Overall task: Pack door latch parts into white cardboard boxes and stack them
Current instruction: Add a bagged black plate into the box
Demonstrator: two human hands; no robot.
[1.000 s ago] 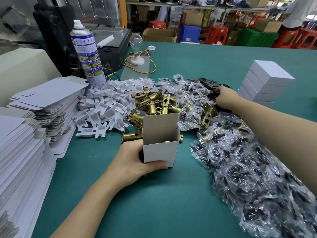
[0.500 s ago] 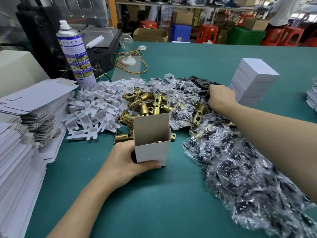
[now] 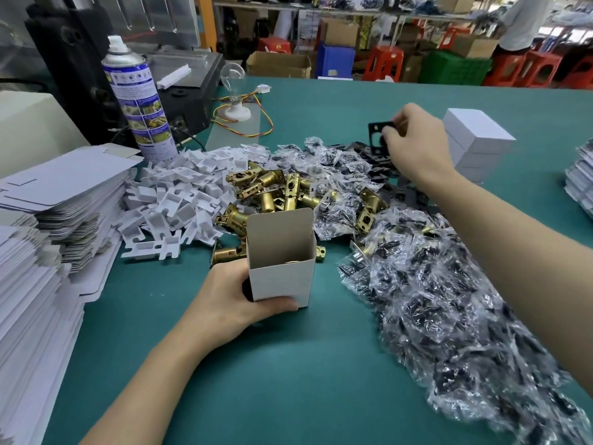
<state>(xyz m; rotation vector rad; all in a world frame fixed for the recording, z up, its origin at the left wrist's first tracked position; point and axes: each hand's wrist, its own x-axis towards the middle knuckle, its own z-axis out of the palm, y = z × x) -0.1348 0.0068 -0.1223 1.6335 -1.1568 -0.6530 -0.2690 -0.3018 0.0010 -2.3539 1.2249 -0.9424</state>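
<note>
The white cardboard box (image 3: 282,281) stood upright on the green counter (image 3: 288,380), right in front of me. Its top flap was up and its mouth faced the ceiling. My left hand (image 3: 231,300) held it near the bottom, with the fingers curled round the side and the thumb across the front. Down inside I could see a small bit of brass, but not enough to tell what it was.

My right hand (image 3: 417,146) was up in the air, farther away than the box and off to its right. Its fingers pinched a flat black plate (image 3: 375,131) with a hole in it. The plate was well apart from the box. I think it had to come back toward me and to the left, then go down into the open mouth. The box was tall and narrow, so I think the plate had to go in thin edge first.

Just behind the box lay a pile of brass latches (image 3: 272,191). Little clear bags (image 3: 433,300) of dark parts spread out on the right. More black plates (image 3: 378,157) lay under my right hand. White plastic pieces (image 3: 179,200) were heaped on the left, beside stacks of flat unfolded boxes (image 3: 57,194). A stack of shut white boxes (image 3: 478,142) stood just past my right hand.
</note>
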